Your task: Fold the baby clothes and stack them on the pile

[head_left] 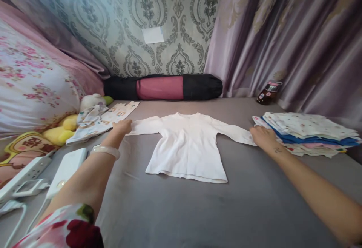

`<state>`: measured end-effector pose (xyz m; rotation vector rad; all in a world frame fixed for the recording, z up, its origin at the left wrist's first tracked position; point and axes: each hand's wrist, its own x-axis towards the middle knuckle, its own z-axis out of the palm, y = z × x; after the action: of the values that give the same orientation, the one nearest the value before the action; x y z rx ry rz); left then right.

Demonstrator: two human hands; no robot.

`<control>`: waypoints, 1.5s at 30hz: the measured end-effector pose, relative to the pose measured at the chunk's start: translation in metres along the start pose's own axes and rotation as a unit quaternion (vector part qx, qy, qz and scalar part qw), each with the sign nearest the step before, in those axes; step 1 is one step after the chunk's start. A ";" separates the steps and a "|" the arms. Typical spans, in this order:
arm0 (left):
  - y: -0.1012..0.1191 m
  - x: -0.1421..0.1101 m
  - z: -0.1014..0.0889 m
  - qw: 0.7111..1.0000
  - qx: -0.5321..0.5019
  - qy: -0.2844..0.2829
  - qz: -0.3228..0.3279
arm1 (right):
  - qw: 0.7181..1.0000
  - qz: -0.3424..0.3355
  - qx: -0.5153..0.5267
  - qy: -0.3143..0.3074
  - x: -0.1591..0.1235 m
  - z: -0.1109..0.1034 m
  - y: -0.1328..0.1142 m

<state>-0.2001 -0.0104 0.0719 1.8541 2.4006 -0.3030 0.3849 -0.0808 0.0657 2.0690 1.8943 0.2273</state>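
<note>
A small white long-sleeved shirt (186,146) lies spread flat on the grey sheet (169,210), its neck away from me and its hem towards me. At the end of the left-hand sleeve, my left hand (122,127) is closed on the cuff. My right hand (263,136) grips the cuff of the other sleeve, so both sleeves stretch out sideways. Beside my right hand rests a stack of folded clothes (308,127). Patterned light-coloured garments (98,121) lie just beyond my left hand.
A long black and maroon bag (160,87) lies along the wall. A dark bottle (268,93) stands by the curtain (254,33). At the left are a power strip (25,176), a white box-shaped device (68,170), yellow plush toys (60,131) and a floral bundle (34,74).
</note>
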 end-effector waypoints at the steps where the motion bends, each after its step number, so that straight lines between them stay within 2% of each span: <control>1: 0.000 0.003 0.000 1.000 0.008 -0.001 -0.011 | 1.000 0.003 -0.005 0.003 -0.002 -0.001 -0.003; 4: 0.005 0.012 -0.002 0.997 0.030 0.069 -0.036 | 0.999 0.012 0.001 0.046 -0.001 -0.008 -0.015; 6: 0.017 0.015 -0.004 0.991 0.016 0.131 0.003 | 0.996 -0.007 0.041 0.080 0.004 -0.014 -0.030; 8: 0.038 0.014 -0.001 0.979 -0.035 0.168 0.113 | 0.987 -0.048 0.122 0.088 0.010 -0.016 -0.051; 10: 0.065 0.009 0.006 0.946 -0.107 0.164 0.259 | 0.968 -0.108 0.214 0.077 0.016 -0.013 -0.074; 11: 0.078 0.006 0.012 0.926 -0.136 0.155 0.315 | 0.961 -0.112 0.243 0.066 0.018 -0.011 -0.085; 13: 0.100 -0.001 0.026 0.898 -0.173 0.133 0.382 | 0.954 -0.110 0.277 0.035 0.021 -0.003 -0.100; 14: 0.107 -0.003 0.033 0.896 -0.177 0.123 0.387 | 0.953 -0.102 0.286 0.020 0.021 0.000 -0.104; 16: 0.112 -0.006 0.045 0.909 -0.168 0.104 0.368 | 0.951 -0.091 0.296 -0.001 0.021 0.005 -0.105; 20: 0.098 -0.006 0.056 0.937 -0.139 0.069 0.314 | 0.958 -0.055 0.283 -0.004 0.018 0.011 -0.089; 24: 0.086 -0.002 0.050 0.955 -0.129 0.050 0.262 | 0.967 -0.011 0.254 0.020 0.019 0.014 -0.066; 27: 0.092 0.002 0.038 0.968 -0.122 0.074 0.209 | 0.966 -0.007 0.255 0.046 0.027 0.011 -0.059; 29: 0.101 0.006 0.029 0.972 -0.112 0.099 0.184 | 0.964 -0.014 0.259 0.058 0.039 0.003 -0.066; 31: 0.116 0.011 0.022 0.972 -0.103 0.114 0.180 | 0.961 -0.027 0.266 0.069 0.054 -0.007 -0.083; 33: 0.132 0.017 0.019 0.969 -0.104 0.116 0.193 | 0.954 -0.051 0.282 0.088 0.070 -0.018 -0.105; 37: 0.160 0.028 0.017 0.965 -0.123 0.103 0.208 | 0.957 -0.078 0.269 0.077 0.096 -0.031 -0.140; 41: 0.169 0.036 0.020 0.967 -0.149 0.092 0.185 | 0.957 -0.055 0.274 0.075 0.105 -0.031 -0.148; 45: 0.167 0.037 0.031 0.952 -0.154 0.159 0.210 | 0.955 -0.069 0.255 0.139 0.106 -0.025 -0.151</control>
<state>-0.0497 0.0588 0.0181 2.3139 1.9820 0.4075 0.2467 0.0366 0.0264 2.2987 2.4690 -0.0128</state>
